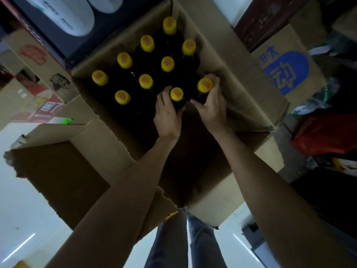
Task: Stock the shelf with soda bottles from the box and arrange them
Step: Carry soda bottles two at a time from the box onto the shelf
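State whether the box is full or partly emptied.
Partly emptied: the box holds ten capped bottles, with its near part bare.

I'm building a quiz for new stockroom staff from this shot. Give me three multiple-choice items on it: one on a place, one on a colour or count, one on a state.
1. Where do the bottles stand?
A. On a shelf
B. In the open cardboard box
C. On the floor

2. How many yellow caps show?
A. Six
B. Eight
C. Ten

3. What are the hands doing?
A. Each grips a bottle by its neck
B. Both hang idle
C. Both fold a box flap

Answers:
1 B: the bottles sit between the box's walls, flaps spread open.
2 C: ten caps can be counted, among them the one by the left hand at and the one by the right hand at.
3 A: each hand's fingers curl round a dark bottle just under its cap.
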### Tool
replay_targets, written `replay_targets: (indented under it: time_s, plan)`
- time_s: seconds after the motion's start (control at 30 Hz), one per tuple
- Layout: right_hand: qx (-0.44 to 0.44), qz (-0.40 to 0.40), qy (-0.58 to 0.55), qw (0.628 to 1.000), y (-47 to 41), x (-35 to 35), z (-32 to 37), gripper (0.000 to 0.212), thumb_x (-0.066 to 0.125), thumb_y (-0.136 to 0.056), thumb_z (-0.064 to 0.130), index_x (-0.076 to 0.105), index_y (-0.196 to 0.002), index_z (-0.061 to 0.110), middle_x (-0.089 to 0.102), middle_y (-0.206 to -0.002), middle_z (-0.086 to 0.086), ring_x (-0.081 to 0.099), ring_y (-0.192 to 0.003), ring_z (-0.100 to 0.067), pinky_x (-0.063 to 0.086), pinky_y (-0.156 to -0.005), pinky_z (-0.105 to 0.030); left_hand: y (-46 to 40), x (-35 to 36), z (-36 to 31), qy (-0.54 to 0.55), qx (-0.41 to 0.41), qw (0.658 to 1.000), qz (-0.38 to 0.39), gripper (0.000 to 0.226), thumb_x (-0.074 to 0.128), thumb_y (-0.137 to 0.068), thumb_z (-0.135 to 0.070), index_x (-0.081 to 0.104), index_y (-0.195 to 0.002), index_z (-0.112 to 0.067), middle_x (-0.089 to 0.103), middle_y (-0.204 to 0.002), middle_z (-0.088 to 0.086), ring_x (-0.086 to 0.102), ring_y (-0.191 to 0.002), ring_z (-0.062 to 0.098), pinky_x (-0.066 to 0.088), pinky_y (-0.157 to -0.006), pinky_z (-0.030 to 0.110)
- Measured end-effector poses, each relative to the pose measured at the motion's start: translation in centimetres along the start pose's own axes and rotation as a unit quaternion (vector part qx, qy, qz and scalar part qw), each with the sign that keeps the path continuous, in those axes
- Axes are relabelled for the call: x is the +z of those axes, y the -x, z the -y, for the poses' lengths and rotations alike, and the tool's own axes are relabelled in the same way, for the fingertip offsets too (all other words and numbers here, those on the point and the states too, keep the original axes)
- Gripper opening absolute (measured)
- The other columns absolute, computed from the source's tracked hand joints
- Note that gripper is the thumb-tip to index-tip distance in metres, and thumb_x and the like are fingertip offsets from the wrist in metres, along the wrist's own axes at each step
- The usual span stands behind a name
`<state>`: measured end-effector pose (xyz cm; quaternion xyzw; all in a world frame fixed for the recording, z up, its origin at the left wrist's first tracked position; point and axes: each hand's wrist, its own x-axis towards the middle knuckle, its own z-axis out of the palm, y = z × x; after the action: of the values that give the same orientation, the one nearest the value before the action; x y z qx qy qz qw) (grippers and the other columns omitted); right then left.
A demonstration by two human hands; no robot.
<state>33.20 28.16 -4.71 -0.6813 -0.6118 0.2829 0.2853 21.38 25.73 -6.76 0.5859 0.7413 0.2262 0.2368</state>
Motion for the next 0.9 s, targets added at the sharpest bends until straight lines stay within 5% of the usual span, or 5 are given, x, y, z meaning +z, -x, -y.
replay_targets:
  time_s: [0.2, 0.33, 0.47, 0.63, 0.9]
  plan:
    - [0.074, -0.118, -0.081, 0.987, 5.7, -6.5, 3.9, 0.071, 0.085, -0.066, 0.018, 0.046, -0.125, 0.018, 0.049, -0.122, 0.007, 0.044, -0.116, 0.001, 0.032, -0.099, -0.005, 2.6, -6.2, -1.7, 0.058, 0.127, 0.990, -0.037, 0.064, 0.080, -0.074, -0.025, 0.044, -0.127, -0.017, 0.054, -0.127, 0.008, 0.049, -0.122, 0.018, 0.044, -0.097, 0.023]
    - [0.112, -0.193, -0.147, 0.963, 10.9, -12.0, 6.6, 0.069, 0.085, -0.065, 0.029, 0.048, -0.123, 0.025, 0.057, -0.124, 0.000, 0.055, -0.119, -0.015, 0.048, -0.099, -0.035, 5.7, -12.2, -6.0, 0.129, 0.246, 0.960, -0.032, 0.063, 0.082, -0.072, -0.025, 0.046, -0.122, -0.014, 0.052, -0.121, 0.016, 0.044, -0.121, 0.009, 0.037, -0.102, 0.016]
    - [0.106, -0.261, -0.131, 0.950, 17.4, -17.4, 8.5, 0.063, 0.087, -0.066, 0.020, 0.052, -0.119, 0.018, 0.056, -0.117, -0.006, 0.055, -0.112, -0.015, 0.046, -0.095, -0.030, 8.7, -15.7, -11.2, 0.160, 0.327, 0.931, 0.013, 0.064, 0.083, -0.070, -0.033, 0.048, -0.119, -0.011, 0.050, -0.117, 0.011, 0.047, -0.115, 0.007, 0.039, -0.098, 0.016]
    - [0.132, -0.371, -0.115, 0.912, 26.1, -21.4, 8.4, 0.067, 0.084, -0.067, 0.029, 0.042, -0.118, 0.036, 0.052, -0.115, -0.018, 0.055, -0.111, -0.031, 0.048, -0.091, -0.048, 13.6, -16.0, -15.5, 0.227, 0.344, 0.898, 0.154, 0.066, 0.085, -0.063, -0.034, 0.049, -0.114, -0.015, 0.050, -0.109, 0.006, 0.054, -0.104, 0.012, 0.049, -0.087, 0.031]
    - [0.243, -0.508, -0.095, 0.821, 45.2, -24.7, 6.8, 0.065, 0.087, -0.067, 0.020, 0.047, -0.118, 0.025, 0.053, -0.113, -0.002, 0.057, -0.106, -0.024, 0.050, -0.082, -0.051, 27.2, -14.4, -19.5, 0.203, 0.454, 0.808, 0.316, 0.062, 0.084, -0.062, -0.039, 0.054, -0.112, -0.017, 0.055, -0.102, 0.001, 0.051, -0.095, 0.002, 0.041, -0.082, 0.014]
